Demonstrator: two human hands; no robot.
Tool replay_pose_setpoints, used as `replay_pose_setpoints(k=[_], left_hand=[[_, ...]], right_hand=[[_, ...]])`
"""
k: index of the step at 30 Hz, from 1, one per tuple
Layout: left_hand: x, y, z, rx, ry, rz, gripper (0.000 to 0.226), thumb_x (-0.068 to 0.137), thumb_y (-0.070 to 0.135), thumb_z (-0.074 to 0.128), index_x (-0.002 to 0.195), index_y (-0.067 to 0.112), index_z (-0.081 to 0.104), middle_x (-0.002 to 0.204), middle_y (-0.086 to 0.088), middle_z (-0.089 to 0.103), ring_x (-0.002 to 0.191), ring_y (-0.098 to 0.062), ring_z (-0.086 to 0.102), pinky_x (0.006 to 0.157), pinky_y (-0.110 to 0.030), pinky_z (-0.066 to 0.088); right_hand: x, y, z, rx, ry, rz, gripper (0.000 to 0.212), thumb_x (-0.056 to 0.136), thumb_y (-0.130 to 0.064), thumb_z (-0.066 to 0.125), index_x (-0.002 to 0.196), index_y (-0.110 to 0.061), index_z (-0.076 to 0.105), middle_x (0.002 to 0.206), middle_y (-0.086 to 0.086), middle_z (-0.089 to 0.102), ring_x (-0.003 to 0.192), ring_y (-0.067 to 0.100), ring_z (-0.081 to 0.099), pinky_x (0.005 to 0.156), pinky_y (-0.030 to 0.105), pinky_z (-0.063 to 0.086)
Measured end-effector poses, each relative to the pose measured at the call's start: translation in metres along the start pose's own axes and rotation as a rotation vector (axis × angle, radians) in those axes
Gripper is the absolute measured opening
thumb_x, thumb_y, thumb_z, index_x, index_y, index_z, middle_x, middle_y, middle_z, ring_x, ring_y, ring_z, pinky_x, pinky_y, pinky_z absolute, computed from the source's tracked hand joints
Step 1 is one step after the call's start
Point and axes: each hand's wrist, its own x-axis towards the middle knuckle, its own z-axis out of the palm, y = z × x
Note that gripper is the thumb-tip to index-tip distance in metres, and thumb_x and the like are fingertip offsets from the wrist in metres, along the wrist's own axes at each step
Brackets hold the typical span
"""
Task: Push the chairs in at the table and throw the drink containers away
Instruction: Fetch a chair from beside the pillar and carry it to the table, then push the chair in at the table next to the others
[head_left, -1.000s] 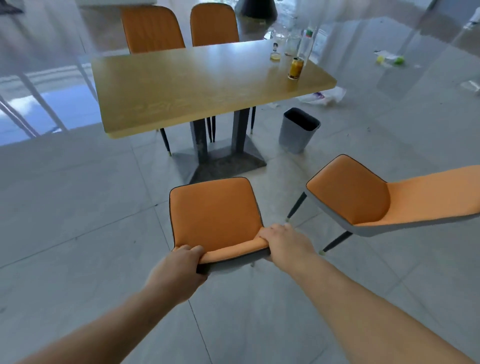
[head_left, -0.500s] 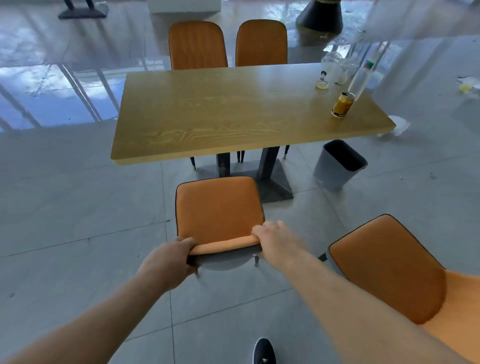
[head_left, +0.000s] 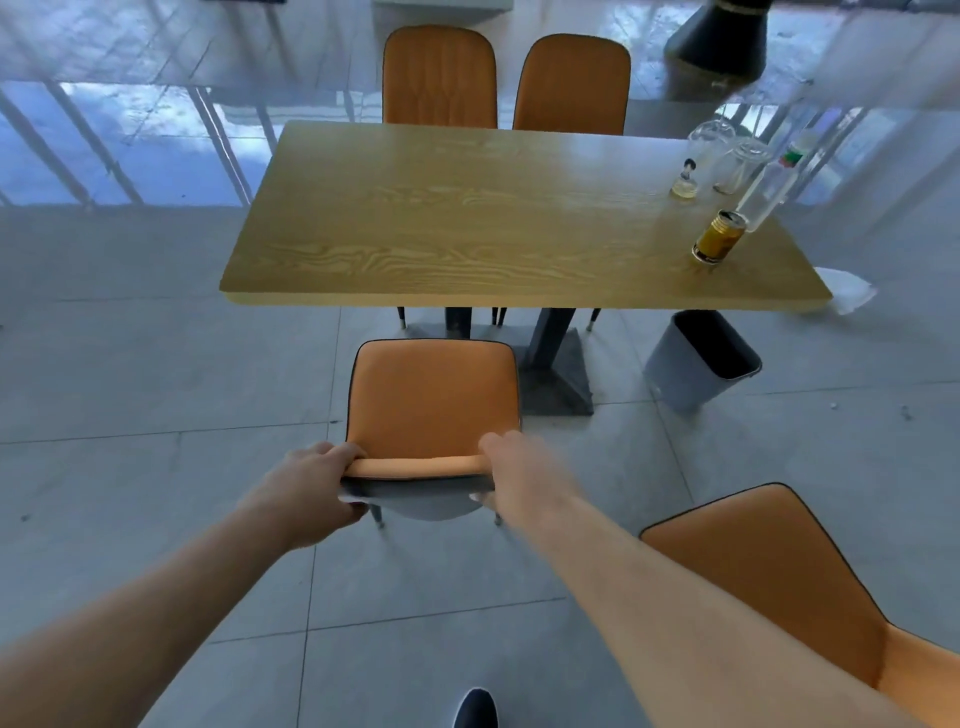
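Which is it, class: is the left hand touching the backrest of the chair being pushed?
Touching. The head view shows the left hand wrapped over the top edge of the chair backrest, fingers curled onto the orange front.

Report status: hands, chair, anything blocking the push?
Left hand and right hand both gripping chair backrest top. Chair short of table, seat not yet under. Path ahead clear; table base just right of chair.

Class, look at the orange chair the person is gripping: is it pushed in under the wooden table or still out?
Still out. The orange upholstered chair stands on open floor, its whole seat short of the wooden table edge, both hands on its backrest.
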Motion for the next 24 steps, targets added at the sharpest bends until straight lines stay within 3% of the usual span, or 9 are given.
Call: replay_pose_setpoints(k=[2,4,7,15,18,24], left_hand=[[-0.018,0.005,-0.011,0.082,-0.017,0.011,0.080,0.082,0.059,0.073,0.150,0.039,0.036,0.143,0.008,0.049,0.127,-0.018,0.046,0.102,-0.037,0.046],[-0.045,0.007,-0.028,0.127,0.018,0.058,0.085,0.080,0.065,0.071,0.152,0.040,0.033,0.151,0.010,0.044,0.133,-0.017,0.044,0.104,-0.038,0.045],[-0.090,0.015,-0.059,0.176,0.087,0.141,0.084,0.080,0.070,0.067,0.151,0.043,0.033,0.153,0.013,0.042,0.136,-0.017,0.041,0.105,-0.040,0.045],[-0.183,0.157,-0.083,0.075,0.265,0.366,0.093,0.071,0.087,0.054,0.149,0.039,0.038,0.153,0.004,0.047,0.139,-0.023,0.040,0.104,-0.048,0.043],[-0.210,0.230,-0.058,0.014,0.262,0.424,0.096,0.070,0.092,0.051,0.150,0.040,0.036,0.156,0.003,0.045,0.142,-0.024,0.039,0.108,-0.051,0.041],[-0.273,0.364,0.033,-0.086,0.164,0.460,0.091,0.077,0.077,0.065,0.152,0.036,0.036,0.159,0.002,0.040,0.145,-0.024,0.033,0.112,-0.048,0.039]], right_hand=[[-0.011,0.002,-0.009,-0.011,0.002,0.034,0.061,0.087,-0.057,0.075,0.131,-0.027,0.045,0.117,0.000,0.053,0.106,0.025,0.049,0.082,0.044,0.054],[-0.032,0.008,-0.021,-0.049,0.053,0.048,0.077,0.088,-0.063,0.069,0.146,-0.025,0.037,0.133,0.002,0.050,0.117,0.028,0.048,0.088,0.043,0.051],[-0.082,0.020,-0.046,-0.086,0.128,0.048,0.080,0.092,-0.064,0.061,0.154,-0.023,0.031,0.147,0.004,0.046,0.128,0.029,0.046,0.101,0.045,0.047],[-0.265,0.051,-0.115,-0.101,0.306,0.054,0.074,0.096,-0.061,0.056,0.154,-0.021,0.035,0.151,0.005,0.046,0.139,0.028,0.041,0.114,0.046,0.038],[-0.323,0.081,-0.125,-0.141,0.348,0.049,0.070,0.095,-0.062,0.058,0.149,-0.024,0.036,0.149,0.006,0.049,0.137,0.029,0.044,0.110,0.047,0.040],[-0.423,0.176,-0.118,-0.144,0.348,0.159,0.072,0.094,-0.064,0.056,0.150,-0.023,0.036,0.152,0.008,0.047,0.140,0.032,0.042,0.109,0.051,0.041]])
